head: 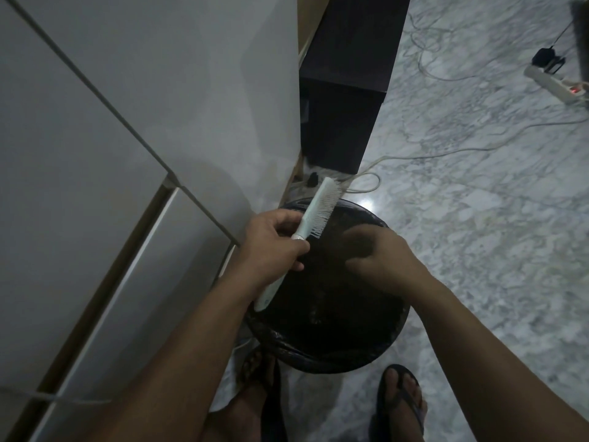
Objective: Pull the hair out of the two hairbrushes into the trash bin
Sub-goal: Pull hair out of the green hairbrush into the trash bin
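Left hand (271, 247) clamped around the handle of a white hairbrush (314, 215), bristles turned right, head tilted up and away over the far-left rim of the black-lined trash bin (376, 352). Right hand (382, 256) blurred above the bin's middle, fingers curled downward; pinched on hair or not, cannot tell. Flip-flopped feet (400, 406) just beside the bin on marble floor (478, 218).

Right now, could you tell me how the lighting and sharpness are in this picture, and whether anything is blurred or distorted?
Head view: dim overall; the right hand over the trash bin is motion-blurred, while the left hand and white hairbrush are sharper. Head view: a bright glare spot sits on the marble floor past the bin, and wide-angle bending curves the cabinet edges.
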A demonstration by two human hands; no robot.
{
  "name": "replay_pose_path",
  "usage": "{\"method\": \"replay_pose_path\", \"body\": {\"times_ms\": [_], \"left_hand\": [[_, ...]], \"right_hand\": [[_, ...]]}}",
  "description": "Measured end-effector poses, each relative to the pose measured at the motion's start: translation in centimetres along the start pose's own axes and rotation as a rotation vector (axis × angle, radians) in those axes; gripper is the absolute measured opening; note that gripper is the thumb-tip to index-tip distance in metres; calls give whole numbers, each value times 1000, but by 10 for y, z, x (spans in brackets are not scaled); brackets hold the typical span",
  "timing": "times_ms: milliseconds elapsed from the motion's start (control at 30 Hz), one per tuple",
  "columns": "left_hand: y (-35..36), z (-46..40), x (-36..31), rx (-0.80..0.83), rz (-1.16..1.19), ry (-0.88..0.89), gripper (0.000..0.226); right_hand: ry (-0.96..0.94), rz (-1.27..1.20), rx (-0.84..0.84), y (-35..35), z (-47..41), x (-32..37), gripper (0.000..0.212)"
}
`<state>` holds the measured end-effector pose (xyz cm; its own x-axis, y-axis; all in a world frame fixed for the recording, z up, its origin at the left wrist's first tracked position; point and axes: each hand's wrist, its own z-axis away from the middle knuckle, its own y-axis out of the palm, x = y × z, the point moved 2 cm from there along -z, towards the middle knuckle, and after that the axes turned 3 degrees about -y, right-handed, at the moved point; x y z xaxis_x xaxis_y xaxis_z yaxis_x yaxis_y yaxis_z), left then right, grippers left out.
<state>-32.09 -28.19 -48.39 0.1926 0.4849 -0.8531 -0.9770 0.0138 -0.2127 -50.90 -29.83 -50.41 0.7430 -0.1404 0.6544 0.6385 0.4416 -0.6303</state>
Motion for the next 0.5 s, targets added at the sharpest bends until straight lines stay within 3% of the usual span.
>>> {"method": "replay_pose_path", "body": {"times_ms": [100,267,400,500], "left_hand": [[1,0,2,29,-73,49,40],[1,1,3,54,-117,98,44],[1,3,0,66,-122,121,45],[1,2,2,45,-150,131,43]], "right_hand": [[-47,-339,-59,-2,-1,7,63],[-66,-826,45,-1,4,14,51],[-35,-862,73,-2,2,13,38],[13,-662,58,-2,-1,7,24]]}}
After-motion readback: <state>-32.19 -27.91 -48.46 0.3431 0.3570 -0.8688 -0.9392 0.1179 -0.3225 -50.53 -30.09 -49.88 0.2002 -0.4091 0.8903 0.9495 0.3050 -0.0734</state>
